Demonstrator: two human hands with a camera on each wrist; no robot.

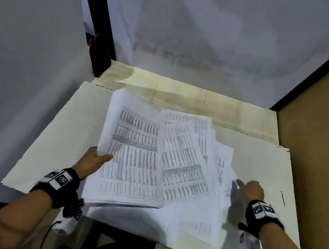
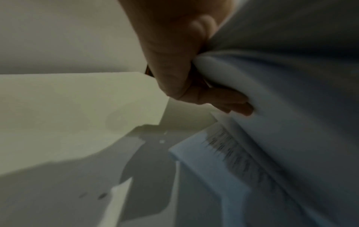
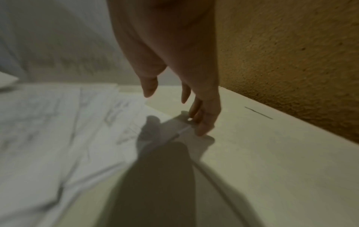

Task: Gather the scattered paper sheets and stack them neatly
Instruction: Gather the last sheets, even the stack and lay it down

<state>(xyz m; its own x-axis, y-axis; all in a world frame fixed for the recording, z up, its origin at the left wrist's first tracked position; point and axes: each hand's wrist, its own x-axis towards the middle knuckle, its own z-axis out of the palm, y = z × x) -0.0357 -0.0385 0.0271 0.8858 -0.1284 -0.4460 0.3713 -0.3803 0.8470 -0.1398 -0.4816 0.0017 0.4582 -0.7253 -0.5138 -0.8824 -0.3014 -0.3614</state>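
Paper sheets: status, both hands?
Left hand grips the left edge of the paper sheets. Right hand open at their right edge. Sheets fanned, not squared. Nothing blocking.

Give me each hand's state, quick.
Left hand: gripping the left edge of the paper sheets.
Right hand: open, fingers straight, touching the sheets' right edge.

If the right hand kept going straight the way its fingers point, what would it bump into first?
Most likely the fanned paper sheets. The right hand is open, its fingers aimed forward and leftward at their right edge; the fingertips seem to be at that edge already, though depth is hard to judge.
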